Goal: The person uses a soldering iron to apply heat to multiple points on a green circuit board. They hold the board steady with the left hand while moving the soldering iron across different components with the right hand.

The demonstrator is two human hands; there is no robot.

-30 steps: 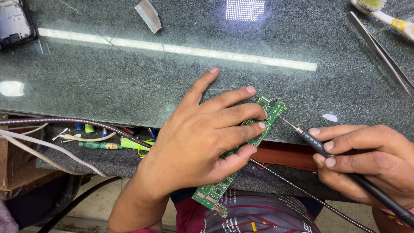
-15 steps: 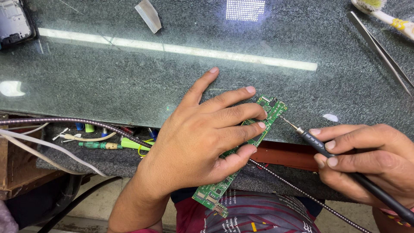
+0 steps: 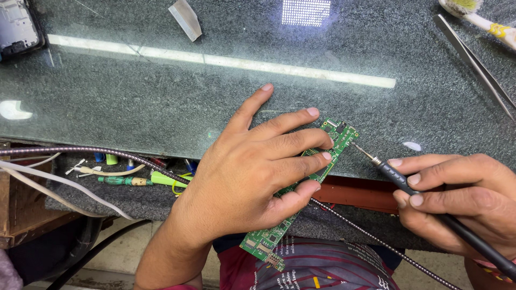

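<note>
- The left hand (image 3: pixel 242 177) lies palm down over a long green circuit board (image 3: pixel 337 140), its grip closed lightly on it: four fingers spread across the top face, pressing the board against the near edge of the surface (image 3: pixel 161 107).
- The board runs slantwise from its far end by the fingertips down to its near end, which juts past the surface edge above the person's striped clothing (image 3: pixel 322 268).
- The right hand (image 3: pixel 457 201) has a closed, pen-like grip on a slim dark soldering tool (image 3: pixel 430 207), thumb and fingers wrapped round the shaft.
- The tool's thin metal tip meets the far right corner of the board.
- A braided metal hose (image 3: pixel 80 151) passes under the left wrist and on toward the lower right.
- Below the surface edge sits a shelf with small green-handled tools (image 3: pixel 126 180).
- Farther off on the surface: tweezers (image 3: pixel 473 59) and a brush (image 3: pixel 484 21) at the far right, a small metal wedge (image 3: pixel 185 19) at the far middle, and a dark device (image 3: pixel 16 27) at the far left.
</note>
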